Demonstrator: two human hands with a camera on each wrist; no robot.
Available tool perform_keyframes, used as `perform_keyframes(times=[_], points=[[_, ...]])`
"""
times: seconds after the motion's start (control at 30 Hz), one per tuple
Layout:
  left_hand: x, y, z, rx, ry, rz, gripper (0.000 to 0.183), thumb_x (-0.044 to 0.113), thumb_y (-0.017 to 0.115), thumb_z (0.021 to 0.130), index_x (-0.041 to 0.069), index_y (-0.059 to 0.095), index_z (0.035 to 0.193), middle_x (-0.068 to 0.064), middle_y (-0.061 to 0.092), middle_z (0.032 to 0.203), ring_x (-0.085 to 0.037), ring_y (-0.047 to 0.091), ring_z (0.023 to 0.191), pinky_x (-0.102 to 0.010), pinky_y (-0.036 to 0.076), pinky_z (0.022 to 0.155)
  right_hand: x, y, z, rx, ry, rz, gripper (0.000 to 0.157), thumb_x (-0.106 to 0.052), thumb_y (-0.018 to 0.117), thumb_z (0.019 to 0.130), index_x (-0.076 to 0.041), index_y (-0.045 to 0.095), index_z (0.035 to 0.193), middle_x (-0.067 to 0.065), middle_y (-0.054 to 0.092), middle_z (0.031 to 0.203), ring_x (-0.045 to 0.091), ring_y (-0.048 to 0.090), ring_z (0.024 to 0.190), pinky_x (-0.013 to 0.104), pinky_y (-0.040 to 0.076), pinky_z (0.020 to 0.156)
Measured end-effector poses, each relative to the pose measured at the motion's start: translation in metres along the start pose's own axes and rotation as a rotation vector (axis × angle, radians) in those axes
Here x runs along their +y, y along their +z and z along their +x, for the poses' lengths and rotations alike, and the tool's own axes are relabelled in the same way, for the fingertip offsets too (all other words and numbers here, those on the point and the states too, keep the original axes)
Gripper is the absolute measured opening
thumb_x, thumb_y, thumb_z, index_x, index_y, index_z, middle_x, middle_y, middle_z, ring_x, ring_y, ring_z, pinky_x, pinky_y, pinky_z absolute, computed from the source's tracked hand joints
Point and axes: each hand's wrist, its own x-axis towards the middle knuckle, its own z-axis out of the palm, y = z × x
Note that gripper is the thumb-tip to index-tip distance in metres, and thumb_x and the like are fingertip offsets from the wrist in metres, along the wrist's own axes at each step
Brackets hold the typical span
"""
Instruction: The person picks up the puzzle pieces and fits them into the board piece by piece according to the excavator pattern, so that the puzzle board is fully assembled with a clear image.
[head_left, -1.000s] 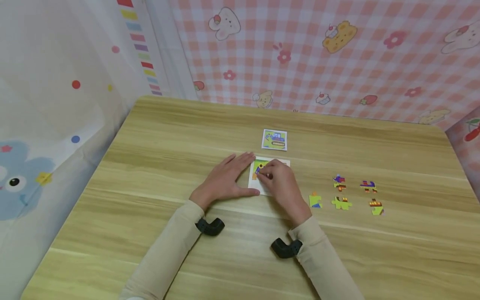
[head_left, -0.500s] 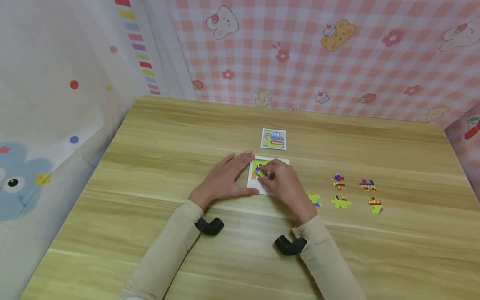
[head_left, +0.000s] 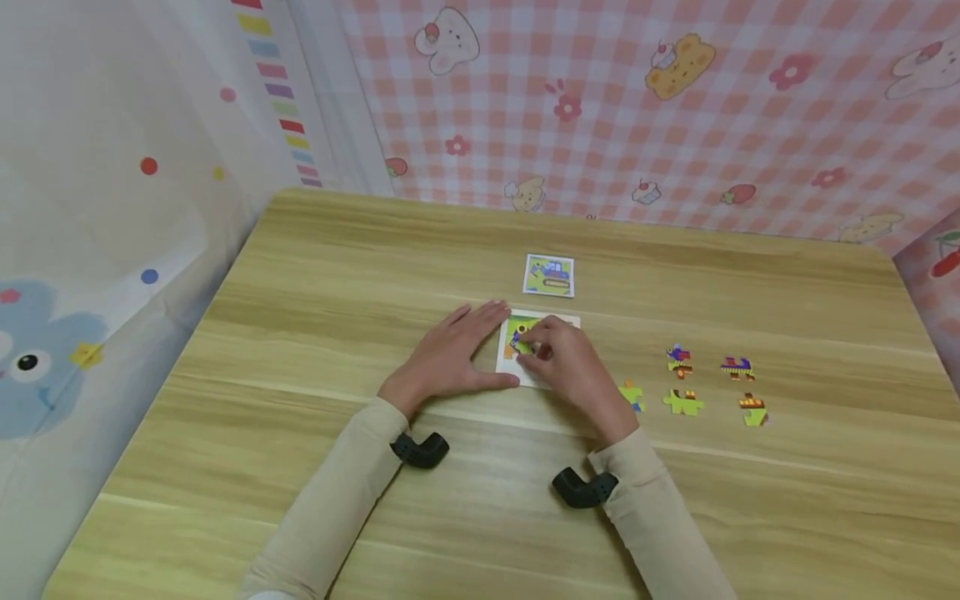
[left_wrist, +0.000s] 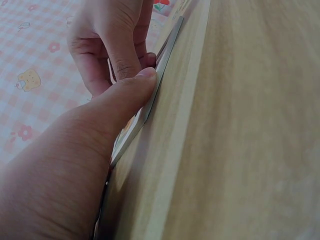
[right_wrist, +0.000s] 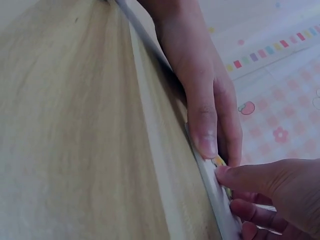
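A square puzzle board with a white border [head_left: 530,380] lies on the table in the head view, its left part showing green picture pieces. My left hand [head_left: 448,357] lies flat beside it with fingers straight, fingertips at the upper left corner and thumb along the near edge. In the left wrist view that thumb [left_wrist: 142,75] rests on the edge of the board [left_wrist: 131,136]. My right hand [head_left: 568,362] is over the board and pinches a small jigsaw piece [head_left: 519,341] with blue on it, mostly hidden by the fingers. The right hand covers the board's right half.
A small picture card [head_left: 549,276] of a blue digger lies just behind the board. Several loose jigsaw pieces are to the right, among them a green one [head_left: 682,403] and a purple one [head_left: 738,367]. A checked cloth [head_left: 600,150] hangs behind the table [head_left: 360,258].
The right wrist has shifted slightly to the right and now partly covers the nearest loose piece. The pinched piece has turned a little at the fingertips. The left hand has stayed in place.
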Motion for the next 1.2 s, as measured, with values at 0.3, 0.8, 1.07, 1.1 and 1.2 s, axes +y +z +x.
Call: perform_keyframes(times=[0.3, 0.8, 1.07, 1.1, 1.2], points=[[0.0011, -0.0017, -0.0003, -0.012, -0.002, 0.003, 0.109, 0.077, 0.062, 0.086, 0.014, 0.021, 0.166, 0.002, 0.017, 0.172, -0.012, 0.012, 0.158, -0.032, -0.002, 0.129, 0.0005, 0.0006, -0.0005, 0.003, -0.058, -0.035, 0.027, -0.007, 0.075, 0.095, 0.004, 0.075, 0.119, 0.013, 0.067, 0.111, 0.022, 0.065, 0.089, 0.036, 0.059, 0.076], [0.0029, -0.0029, -0.0007, -0.016, -0.008, -0.004, 0.109, 0.076, 0.063, 0.087, 0.015, 0.021, 0.166, 0.003, 0.017, 0.172, -0.011, 0.011, 0.158, -0.028, -0.002, 0.128, -0.0022, 0.0044, -0.0004, 0.047, -0.068, -0.101, 0.028, -0.016, 0.076, 0.096, 0.004, 0.076, 0.116, 0.012, 0.068, 0.111, 0.024, 0.065, 0.092, 0.04, 0.058, 0.081], [0.0027, -0.0034, -0.0008, -0.014, -0.002, -0.004, 0.109, 0.076, 0.062, 0.087, 0.014, 0.021, 0.166, 0.002, 0.017, 0.172, -0.012, 0.011, 0.158, -0.03, -0.002, 0.129, -0.0032, 0.0061, -0.0027, 0.015, -0.057, -0.153, 0.038, -0.023, 0.078, 0.094, 0.001, 0.074, 0.123, 0.009, 0.066, 0.115, 0.022, 0.063, 0.093, 0.038, 0.057, 0.082], [0.0026, -0.0033, -0.0008, -0.012, -0.001, -0.005, 0.109, 0.077, 0.062, 0.086, 0.014, 0.021, 0.166, 0.002, 0.017, 0.172, -0.012, 0.011, 0.158, -0.03, -0.002, 0.129, -0.0033, 0.0064, -0.0028, 0.014, -0.057, -0.163, 0.039, -0.024, 0.078, 0.094, 0.001, 0.074, 0.124, 0.01, 0.066, 0.116, 0.022, 0.063, 0.093, 0.038, 0.057, 0.082], [0.0026, -0.0031, -0.0009, -0.012, -0.002, -0.004, 0.11, 0.077, 0.062, 0.086, 0.014, 0.021, 0.166, 0.003, 0.017, 0.172, -0.012, 0.011, 0.158, -0.03, -0.002, 0.129, -0.0047, 0.0069, -0.0027, 0.004, -0.038, -0.174, 0.044, -0.027, 0.079, 0.094, 0.0, 0.071, 0.129, 0.01, 0.062, 0.117, 0.022, 0.061, 0.091, 0.038, 0.057, 0.079]])
